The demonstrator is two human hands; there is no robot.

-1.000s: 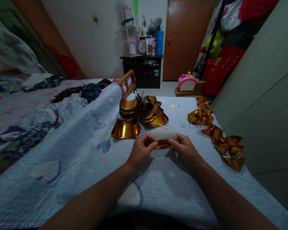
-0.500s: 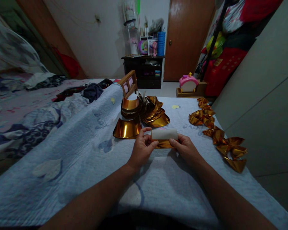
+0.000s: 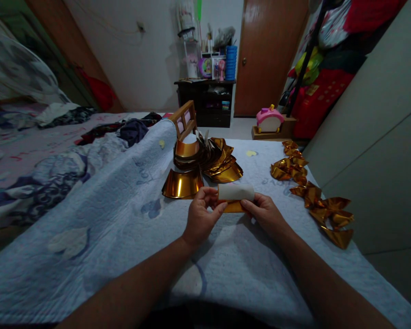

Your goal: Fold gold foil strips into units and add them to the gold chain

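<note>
My left hand (image 3: 202, 214) and my right hand (image 3: 265, 212) pinch the two ends of a small gold foil piece (image 3: 235, 197), gold on one side and white on the other, folded over so its white back faces me. It is held just above the light blue quilt (image 3: 116, 219). Just beyond my left hand lies a curved gold foil sheet (image 3: 182, 184). Behind it a pile of gold foil sheets (image 3: 212, 157) is fanned out.
Several folded gold foil bows (image 3: 311, 194) lie in a row along the quilt's right edge beside a grey cabinet wall (image 3: 376, 137). A small wooden frame (image 3: 185, 119) stands behind the pile. Rumpled bedding and clothes (image 3: 37, 151) fill the left.
The foil piece has been raised slightly and folded tighter, and my left thumb has shifted along its left end. My view has drifted a little.
</note>
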